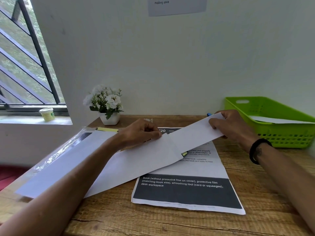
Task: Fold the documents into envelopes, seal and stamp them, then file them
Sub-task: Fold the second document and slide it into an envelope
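Wooden plank tabletop carries a printed black-and-white instruction sheet, a clear-wrapped stack of white envelopes at left, and a lime green plastic basket at right holding a white sheet. Step in hand: inserting. Long white paper envelope lies slanted mid-table; left hand pinches its open end. Right hand has its fingers gripping the folded white document strip, whose near end is at the envelope mouth. Next likely: slide it fully in, then seal the flap.
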The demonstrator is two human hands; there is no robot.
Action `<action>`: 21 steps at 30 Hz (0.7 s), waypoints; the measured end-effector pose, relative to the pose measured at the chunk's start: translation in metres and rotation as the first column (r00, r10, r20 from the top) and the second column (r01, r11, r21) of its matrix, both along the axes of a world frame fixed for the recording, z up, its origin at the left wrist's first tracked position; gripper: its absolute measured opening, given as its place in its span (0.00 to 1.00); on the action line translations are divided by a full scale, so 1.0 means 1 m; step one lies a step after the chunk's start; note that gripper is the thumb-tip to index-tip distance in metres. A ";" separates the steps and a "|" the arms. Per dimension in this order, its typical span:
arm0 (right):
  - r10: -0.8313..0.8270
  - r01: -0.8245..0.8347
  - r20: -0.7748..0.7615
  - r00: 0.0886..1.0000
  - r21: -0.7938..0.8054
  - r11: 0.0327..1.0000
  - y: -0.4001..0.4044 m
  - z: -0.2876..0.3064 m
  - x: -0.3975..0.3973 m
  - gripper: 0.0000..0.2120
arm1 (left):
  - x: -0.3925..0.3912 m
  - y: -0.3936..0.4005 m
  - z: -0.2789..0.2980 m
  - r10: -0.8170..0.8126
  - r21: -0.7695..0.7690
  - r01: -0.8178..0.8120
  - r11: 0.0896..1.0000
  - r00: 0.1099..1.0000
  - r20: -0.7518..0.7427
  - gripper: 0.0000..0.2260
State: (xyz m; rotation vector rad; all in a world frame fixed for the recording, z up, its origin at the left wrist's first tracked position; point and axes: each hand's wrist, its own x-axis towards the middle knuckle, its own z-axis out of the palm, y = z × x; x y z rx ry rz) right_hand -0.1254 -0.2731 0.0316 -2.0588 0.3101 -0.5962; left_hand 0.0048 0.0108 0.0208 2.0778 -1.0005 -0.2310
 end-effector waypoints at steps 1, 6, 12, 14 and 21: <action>0.010 -0.010 -0.001 1.000 0.004 1.000 0.001 0.000 0.000 0.08 | -0.001 -0.001 0.000 0.009 -0.015 -0.009 1.000 1.000 0.004 0.10; 0.025 -0.025 -0.005 1.000 0.072 0.997 0.008 -0.001 0.002 0.08 | -0.001 -0.003 -0.002 0.064 -0.108 -0.068 0.992 0.997 -0.040 0.13; 0.074 -0.074 0.002 0.997 0.107 0.991 0.020 -0.005 0.004 0.03 | -0.007 -0.007 0.002 0.092 -0.170 -0.095 0.981 0.995 -0.029 0.13; 0.071 -0.074 0.029 0.997 0.119 0.990 0.021 -0.004 0.005 0.07 | -0.009 -0.007 0.005 0.116 -0.197 -0.116 0.974 0.993 -0.013 0.11; -0.092 0.013 0.161 0.983 0.436 0.900 0.007 -0.005 0.007 0.12 | -0.003 -0.003 0.006 0.226 -0.280 -0.202 0.939 0.972 0.058 0.08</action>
